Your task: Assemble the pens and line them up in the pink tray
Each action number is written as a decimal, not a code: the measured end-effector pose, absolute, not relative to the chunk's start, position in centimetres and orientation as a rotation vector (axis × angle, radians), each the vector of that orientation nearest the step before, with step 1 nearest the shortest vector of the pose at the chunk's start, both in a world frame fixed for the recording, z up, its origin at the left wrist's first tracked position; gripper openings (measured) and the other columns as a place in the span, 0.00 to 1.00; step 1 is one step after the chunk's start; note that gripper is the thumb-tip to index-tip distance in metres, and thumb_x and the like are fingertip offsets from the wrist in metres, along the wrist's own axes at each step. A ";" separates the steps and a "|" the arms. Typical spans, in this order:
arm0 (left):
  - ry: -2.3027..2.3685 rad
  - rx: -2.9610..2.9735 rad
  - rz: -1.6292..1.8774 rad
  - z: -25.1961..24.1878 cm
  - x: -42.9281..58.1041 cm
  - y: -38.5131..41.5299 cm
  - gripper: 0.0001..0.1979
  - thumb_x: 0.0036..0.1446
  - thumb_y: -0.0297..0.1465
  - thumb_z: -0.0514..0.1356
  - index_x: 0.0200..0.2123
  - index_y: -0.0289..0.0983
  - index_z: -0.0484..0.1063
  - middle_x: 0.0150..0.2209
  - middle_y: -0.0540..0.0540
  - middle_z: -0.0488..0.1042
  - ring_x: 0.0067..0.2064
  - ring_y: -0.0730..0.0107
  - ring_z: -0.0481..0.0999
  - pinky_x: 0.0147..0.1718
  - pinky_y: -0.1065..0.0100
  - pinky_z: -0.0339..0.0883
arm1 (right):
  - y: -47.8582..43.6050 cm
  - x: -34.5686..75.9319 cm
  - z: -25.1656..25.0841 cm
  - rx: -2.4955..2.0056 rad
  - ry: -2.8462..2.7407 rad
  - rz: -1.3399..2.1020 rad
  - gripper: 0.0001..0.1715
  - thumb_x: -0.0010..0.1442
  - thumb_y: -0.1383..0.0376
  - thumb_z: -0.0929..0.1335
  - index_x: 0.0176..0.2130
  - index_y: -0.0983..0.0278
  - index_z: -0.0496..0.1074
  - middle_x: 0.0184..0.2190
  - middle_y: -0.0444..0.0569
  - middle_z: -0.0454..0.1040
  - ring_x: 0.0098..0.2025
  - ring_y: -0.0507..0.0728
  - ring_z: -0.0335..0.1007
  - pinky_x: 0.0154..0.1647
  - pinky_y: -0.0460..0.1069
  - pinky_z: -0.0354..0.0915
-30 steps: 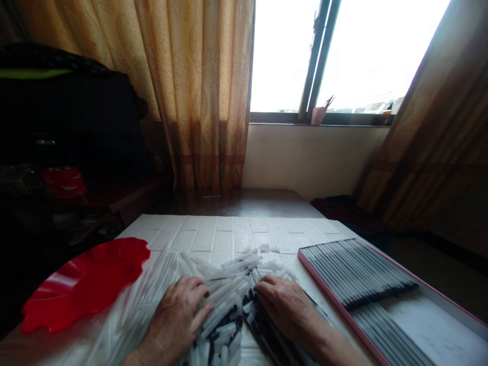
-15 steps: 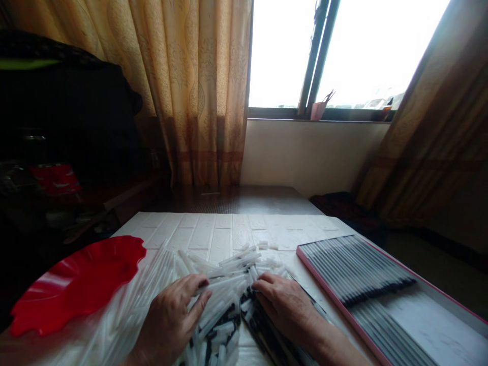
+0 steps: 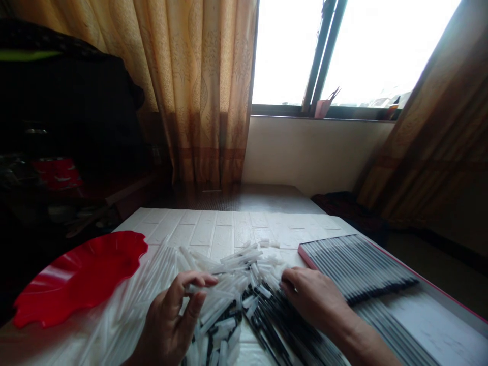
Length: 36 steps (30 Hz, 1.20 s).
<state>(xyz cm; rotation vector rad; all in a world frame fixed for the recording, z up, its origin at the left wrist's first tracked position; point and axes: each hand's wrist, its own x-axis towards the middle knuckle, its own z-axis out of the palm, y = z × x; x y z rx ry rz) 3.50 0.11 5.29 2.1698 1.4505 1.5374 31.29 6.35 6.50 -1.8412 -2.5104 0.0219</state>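
My left hand (image 3: 171, 310) hovers at the near left side of a heap of short, whitish translucent plastic tubes (image 3: 229, 284). Its thumb and index finger are apart, over the tubes. My right hand (image 3: 312, 292) is at the heap's right edge, fingers curled together above a bundle of slim black-ended sticks (image 3: 282, 320); anything in its fingertips is hidden. Long clear tubes (image 3: 148, 284) lie left of the heap. To the right, a shallow pink-edged box (image 3: 308, 256) holds rows of grey, black-tipped sticks (image 3: 366, 267).
A red wavy-rimmed plastic dish (image 3: 84, 277) stands at the left. White brick-patterned sheeting (image 3: 213, 223) covers the table. Behind are patterned curtains (image 3: 202, 91), a window and a pink cup (image 3: 322, 108) on the sill. Dark furniture is at far left.
My right hand has moved right, away from the heap's middle, uncovering more of the black-ended sticks. My left hand has stayed nearly in place, its thumb and index finger shifting slightly.
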 end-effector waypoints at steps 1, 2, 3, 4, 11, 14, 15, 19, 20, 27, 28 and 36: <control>1.426 2.212 1.526 5.3 3.6 0.0 0.12 0.72 0.43 0.49 0.44 0.44 0.67 0.38 0.51 0.81 0.39 0.72 0.83 0.39 0.76 0.73 | 6.2 31.6 6.6 -1.882 -2.523 0.039 0.12 0.65 0.64 0.65 0.33 0.62 0.76 0.35 0.53 0.82 0.40 0.65 0.79 0.36 0.51 0.63; 1.394 2.273 1.507 5.3 3.7 -0.1 0.11 0.72 0.42 0.49 0.44 0.45 0.67 0.36 0.53 0.81 0.36 0.73 0.83 0.38 0.78 0.72 | 6.1 31.8 6.7 -1.916 -2.539 0.059 0.10 0.64 0.63 0.66 0.34 0.62 0.77 0.36 0.54 0.82 0.41 0.67 0.79 0.36 0.52 0.64; 1.358 2.343 1.483 5.4 3.7 -0.2 0.11 0.72 0.41 0.49 0.43 0.45 0.67 0.34 0.53 0.80 0.34 0.74 0.82 0.36 0.78 0.72 | 6.0 31.9 6.7 -1.941 -2.555 0.079 0.08 0.62 0.62 0.68 0.35 0.62 0.77 0.37 0.55 0.82 0.42 0.68 0.79 0.37 0.53 0.65; 1.319 2.410 1.461 5.5 3.7 -0.1 0.10 0.72 0.40 0.49 0.44 0.44 0.67 0.32 0.53 0.79 0.31 0.75 0.81 0.35 0.79 0.72 | 5.8 31.9 6.7 -1.954 -2.569 0.101 0.07 0.61 0.62 0.69 0.36 0.63 0.77 0.37 0.56 0.82 0.43 0.69 0.79 0.37 0.53 0.65; 1.157 2.681 1.368 5.6 4.2 0.4 0.10 0.73 0.38 0.50 0.48 0.41 0.67 0.30 0.51 0.78 0.29 0.74 0.81 0.32 0.77 0.73 | 5.3 30.7 7.0 -1.945 -2.598 0.240 0.07 0.58 0.66 0.70 0.38 0.64 0.78 0.40 0.56 0.82 0.45 0.69 0.78 0.40 0.53 0.66; 1.127 2.716 1.312 5.5 4.7 0.3 0.12 0.74 0.38 0.47 0.48 0.40 0.67 0.31 0.50 0.79 0.30 0.74 0.82 0.33 0.77 0.74 | 5.3 30.6 7.2 -1.944 -2.590 0.233 0.07 0.58 0.66 0.70 0.38 0.64 0.78 0.40 0.56 0.82 0.46 0.69 0.78 0.41 0.53 0.66; 1.133 2.716 1.291 5.4 4.8 0.2 0.13 0.74 0.38 0.46 0.48 0.40 0.66 0.31 0.50 0.79 0.31 0.74 0.82 0.33 0.77 0.74 | 5.3 30.6 7.2 -1.942 -2.590 0.228 0.07 0.59 0.66 0.70 0.38 0.64 0.78 0.40 0.56 0.82 0.46 0.69 0.78 0.41 0.53 0.66; 1.151 2.718 1.271 5.0 5.0 0.1 0.15 0.75 0.39 0.43 0.51 0.41 0.65 0.32 0.51 0.80 0.31 0.74 0.83 0.34 0.78 0.74 | 5.5 30.9 7.2 -1.952 -2.576 0.222 0.07 0.60 0.64 0.70 0.37 0.62 0.79 0.38 0.56 0.83 0.45 0.68 0.79 0.39 0.53 0.65; 1.143 2.726 1.269 4.8 5.0 0.2 0.15 0.75 0.39 0.43 0.52 0.41 0.65 0.32 0.51 0.81 0.31 0.74 0.83 0.35 0.78 0.75 | 5.6 30.9 7.2 -1.956 -2.572 0.218 0.07 0.60 0.64 0.69 0.36 0.62 0.79 0.38 0.56 0.83 0.45 0.68 0.79 0.39 0.52 0.65; 1.132 2.762 1.205 4.3 4.9 0.7 0.15 0.75 0.37 0.44 0.55 0.39 0.63 0.35 0.49 0.83 0.34 0.74 0.84 0.35 0.79 0.76 | 5.7 31.1 7.1 -1.936 -2.583 0.171 0.12 0.63 0.66 0.66 0.33 0.61 0.81 0.35 0.56 0.83 0.42 0.68 0.80 0.38 0.53 0.64; 1.139 2.767 1.200 4.3 4.9 0.6 0.15 0.75 0.37 0.44 0.56 0.39 0.63 0.35 0.49 0.83 0.35 0.74 0.84 0.35 0.78 0.76 | 5.7 31.1 7.1 -1.945 -2.586 0.165 0.13 0.63 0.66 0.66 0.33 0.61 0.81 0.35 0.56 0.83 0.42 0.68 0.80 0.38 0.53 0.64; 1.138 2.787 1.152 4.4 4.8 0.6 0.15 0.74 0.39 0.44 0.53 0.40 0.65 0.35 0.50 0.83 0.34 0.73 0.85 0.34 0.77 0.77 | 5.7 31.0 7.4 -1.985 -2.566 0.163 0.13 0.64 0.68 0.65 0.36 0.62 0.80 0.38 0.57 0.83 0.44 0.69 0.80 0.39 0.53 0.65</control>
